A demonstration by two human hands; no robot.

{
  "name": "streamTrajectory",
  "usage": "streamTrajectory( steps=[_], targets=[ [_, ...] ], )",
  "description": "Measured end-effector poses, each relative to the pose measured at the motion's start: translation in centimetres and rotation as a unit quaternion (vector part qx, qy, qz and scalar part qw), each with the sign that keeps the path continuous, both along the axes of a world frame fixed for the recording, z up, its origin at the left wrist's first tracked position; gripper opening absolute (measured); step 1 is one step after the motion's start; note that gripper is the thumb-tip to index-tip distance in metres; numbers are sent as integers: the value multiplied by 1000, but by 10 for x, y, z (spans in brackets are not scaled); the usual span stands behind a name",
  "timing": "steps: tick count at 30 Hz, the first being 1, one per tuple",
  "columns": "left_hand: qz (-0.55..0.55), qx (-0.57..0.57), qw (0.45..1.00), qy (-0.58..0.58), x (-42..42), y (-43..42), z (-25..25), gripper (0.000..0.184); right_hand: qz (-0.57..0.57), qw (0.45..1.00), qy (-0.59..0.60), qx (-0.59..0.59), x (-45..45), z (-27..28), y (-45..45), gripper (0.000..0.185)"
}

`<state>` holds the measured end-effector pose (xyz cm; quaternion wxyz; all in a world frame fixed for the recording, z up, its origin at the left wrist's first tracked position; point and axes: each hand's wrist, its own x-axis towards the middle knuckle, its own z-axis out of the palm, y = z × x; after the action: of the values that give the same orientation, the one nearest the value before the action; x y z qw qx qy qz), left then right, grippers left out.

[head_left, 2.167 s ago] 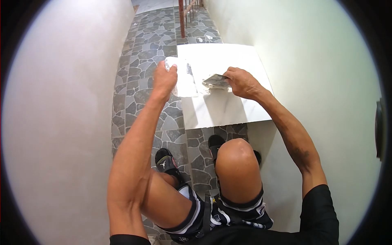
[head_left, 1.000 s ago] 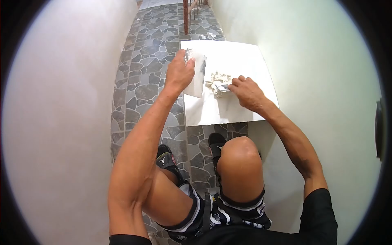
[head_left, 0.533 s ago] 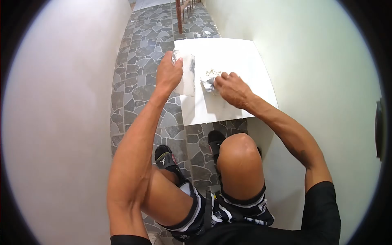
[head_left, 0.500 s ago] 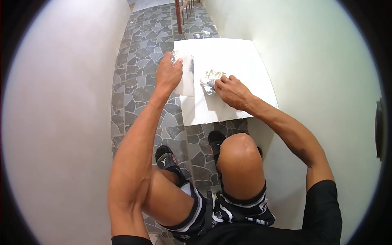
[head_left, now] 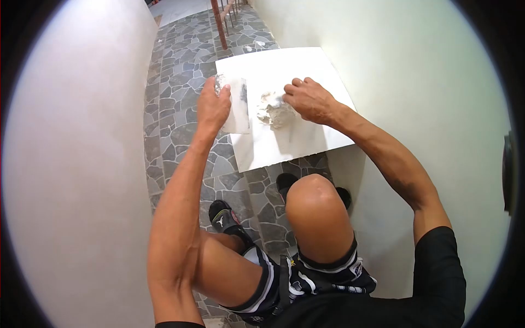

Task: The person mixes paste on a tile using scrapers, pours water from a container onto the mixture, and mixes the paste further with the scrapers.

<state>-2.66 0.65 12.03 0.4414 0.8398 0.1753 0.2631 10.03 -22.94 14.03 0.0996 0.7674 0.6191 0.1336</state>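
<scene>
My left hand (head_left: 214, 105) grips one long side of a flat, pale rectangular plate (head_left: 237, 109), smeared with grey and white residue; the thumb lies on top. Over the white panel (head_left: 328, 126), my right hand (head_left: 309, 100) is closed around what looks like a putty knife, its handle hidden by the fingers. A thick lump of white putty (head_left: 275, 112) covers most of the blade, just left of that hand. The plate and the lump are a small distance apart, with the plate overlapping the panel's left edge.
Grey stone-patterned floor (head_left: 180, 109) runs between a pale wall (head_left: 87, 164) on the left and another wall (head_left: 437, 109) on the right. A rusty metal post (head_left: 219, 24) stands beyond the panel. My knees and sandals (head_left: 223, 217) are below the panel.
The view has shifted, so the panel appears further left. My right hand has turned the putty knife; more of the white lump faces me and less grey blade shows. My left hand still holds the plate.
</scene>
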Motion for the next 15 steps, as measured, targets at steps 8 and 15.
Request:
streamTrajectory(
  steps=[8, 15],
  targets=[
    [3, 16, 1000, -16, 2, 1, -1, 36, -17, 999, 8, -51, 7, -14, 4, 14],
    [11, 42, 999, -33, 6, -2, -5, 31, -20, 998, 14, -57, -3, -32, 10, 19]
  ],
)
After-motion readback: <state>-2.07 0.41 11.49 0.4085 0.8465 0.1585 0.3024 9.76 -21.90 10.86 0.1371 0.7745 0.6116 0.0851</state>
